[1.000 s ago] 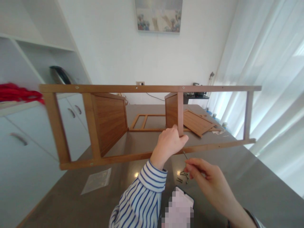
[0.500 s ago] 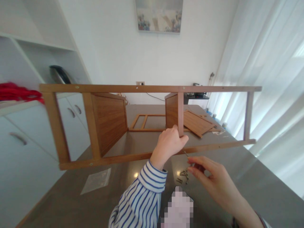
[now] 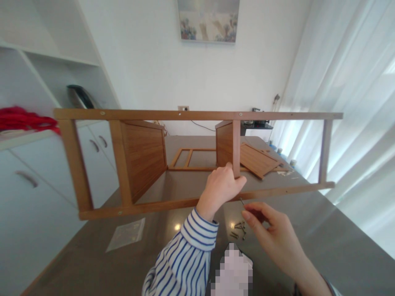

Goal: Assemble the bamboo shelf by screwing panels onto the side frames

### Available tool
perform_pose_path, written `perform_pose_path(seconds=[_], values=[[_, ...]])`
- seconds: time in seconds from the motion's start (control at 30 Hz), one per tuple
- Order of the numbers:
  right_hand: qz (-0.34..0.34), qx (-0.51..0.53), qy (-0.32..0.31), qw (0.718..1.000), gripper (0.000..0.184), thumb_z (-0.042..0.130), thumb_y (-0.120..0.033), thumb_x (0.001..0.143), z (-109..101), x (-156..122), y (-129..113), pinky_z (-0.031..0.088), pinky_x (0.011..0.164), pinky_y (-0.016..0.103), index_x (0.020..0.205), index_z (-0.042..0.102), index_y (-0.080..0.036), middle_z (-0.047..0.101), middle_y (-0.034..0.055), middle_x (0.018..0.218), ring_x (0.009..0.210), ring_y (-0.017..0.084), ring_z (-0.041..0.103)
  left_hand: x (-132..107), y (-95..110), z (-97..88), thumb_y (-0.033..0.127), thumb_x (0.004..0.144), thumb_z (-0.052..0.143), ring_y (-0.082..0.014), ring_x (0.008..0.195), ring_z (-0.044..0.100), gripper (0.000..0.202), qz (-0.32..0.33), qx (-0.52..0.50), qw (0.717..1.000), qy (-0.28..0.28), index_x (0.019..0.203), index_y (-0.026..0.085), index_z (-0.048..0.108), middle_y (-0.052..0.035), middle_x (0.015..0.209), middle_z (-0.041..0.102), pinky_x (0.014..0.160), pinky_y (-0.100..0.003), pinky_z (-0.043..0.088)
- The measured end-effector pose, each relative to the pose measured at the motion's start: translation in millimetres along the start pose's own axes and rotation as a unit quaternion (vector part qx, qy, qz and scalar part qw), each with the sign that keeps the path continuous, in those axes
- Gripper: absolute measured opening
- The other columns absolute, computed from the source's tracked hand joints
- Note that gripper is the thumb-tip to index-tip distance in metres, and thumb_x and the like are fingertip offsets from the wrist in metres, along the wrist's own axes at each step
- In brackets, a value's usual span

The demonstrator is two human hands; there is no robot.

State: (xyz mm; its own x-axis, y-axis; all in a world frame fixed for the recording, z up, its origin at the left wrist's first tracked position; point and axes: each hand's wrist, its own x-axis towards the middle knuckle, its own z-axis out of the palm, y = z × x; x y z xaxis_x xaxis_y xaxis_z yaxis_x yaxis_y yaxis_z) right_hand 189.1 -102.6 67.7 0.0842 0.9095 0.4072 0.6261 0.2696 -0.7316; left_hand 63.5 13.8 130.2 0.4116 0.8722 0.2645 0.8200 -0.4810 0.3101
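Note:
A wooden frame (image 3: 173, 204) stands on its long side across the table, with slatless openings and two wooden panels (image 3: 143, 158) behind it. My left hand (image 3: 220, 187) is wrapped round the upright crossbar (image 3: 236, 144) right of centre, near the lower rail. In a pinch, my right hand (image 3: 271, 226) holds a thin metal rod (image 3: 242, 202), which looks like a screw or a hex key. Its tip meets the lower rail just below my left thumb; the other end is hidden by my fingers. Several loose screws (image 3: 238, 228) lie just left of my right hand.
A clear plastic bag (image 3: 126, 234) lies at the left on the grey table (image 3: 92, 255). A blurred pink object (image 3: 233, 271) sits in front. Further back are another wooden frame (image 3: 197, 168) and a loose panel (image 3: 259, 160). White cabinets (image 3: 24, 168) stand left.
My right thumb and forefinger have closed together round the metal rod, where they were slightly apart before. My left hand keeps its hold, and the frame stays in place.

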Motion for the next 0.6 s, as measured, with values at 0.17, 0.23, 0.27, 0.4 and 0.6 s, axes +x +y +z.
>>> perform_pose_path(seconds=[0.17, 0.23, 0.27, 0.4, 0.6], values=[[0.046, 0.093, 0.006, 0.995, 0.029, 0.054, -0.045, 0.092, 3.1, 1.1, -4.8, 0.053, 0.059, 0.025, 0.104, 0.064, -0.019, 0.073, 0.0062, 0.084, 0.067, 0.015, 0.066, -0.6, -1.0, -0.2, 0.041, 0.085, 0.042, -0.0291, 0.09, 0.069, 0.033, -0.001, -0.003, 1.0, 0.001, 0.102, 0.018, 0.058, -0.013, 0.096, 0.072, 0.073, -0.034, 0.052], [0.061, 0.137, 0.01, 0.989, 0.03, 0.055, -0.045, 0.092, 3.3, 2.1, -6.8, 0.052, 0.055, 0.023, 0.103, 0.062, -0.019, 0.073, 0.0059, 0.082, 0.062, 0.014, 0.064, -0.6, -1.3, -0.3, 0.041, 0.085, 0.042, -0.0292, 0.089, 0.069, 0.033, -0.001, -0.006, 1.0, 0.0, 0.102, 0.018, 0.058, -0.0128, 0.096, 0.072, 0.073, -0.034, 0.052], [0.066, 0.155, 0.013, 0.986, 0.03, 0.055, -0.046, 0.092, 3.2, 2.5, -7.0, 0.052, 0.053, 0.023, 0.103, 0.061, -0.019, 0.073, 0.0058, 0.081, 0.06, 0.013, 0.064, -0.6, -1.4, -0.3, 0.04, 0.085, 0.042, -0.0291, 0.089, 0.069, 0.032, -0.001, -0.007, 1.0, 0.0, 0.101, 0.018, 0.058, -0.0126, 0.095, 0.072, 0.073, -0.034, 0.052], [0.045, 0.151, 0.032, 0.987, 0.026, 0.054, -0.043, 0.093, 1.2, 1.6, -1.8, 0.051, 0.052, 0.021, 0.101, 0.062, -0.02, 0.071, 0.0034, 0.076, 0.058, 0.012, 0.062, -1.1, -1.0, -0.8, 0.04, 0.085, 0.042, -0.0295, 0.088, 0.069, 0.033, -0.002, -0.007, 1.0, 0.0, 0.102, 0.018, 0.058, -0.0129, 0.096, 0.072, 0.072, -0.035, 0.052], [-0.045, 0.035, 0.029, 0.998, 0.02, 0.057, -0.036, 0.092, -6.0, -2.4, 10.5, 0.053, 0.058, 0.022, 0.103, 0.067, -0.023, 0.072, 0.0013, 0.077, 0.064, 0.013, 0.066, -2.0, -0.3, -1.3, 0.04, 0.085, 0.042, -0.0289, 0.089, 0.069, 0.031, -0.001, -0.006, 1.0, -0.004, 0.1, 0.018, 0.059, -0.0123, 0.096, 0.073, 0.072, -0.034, 0.052]])
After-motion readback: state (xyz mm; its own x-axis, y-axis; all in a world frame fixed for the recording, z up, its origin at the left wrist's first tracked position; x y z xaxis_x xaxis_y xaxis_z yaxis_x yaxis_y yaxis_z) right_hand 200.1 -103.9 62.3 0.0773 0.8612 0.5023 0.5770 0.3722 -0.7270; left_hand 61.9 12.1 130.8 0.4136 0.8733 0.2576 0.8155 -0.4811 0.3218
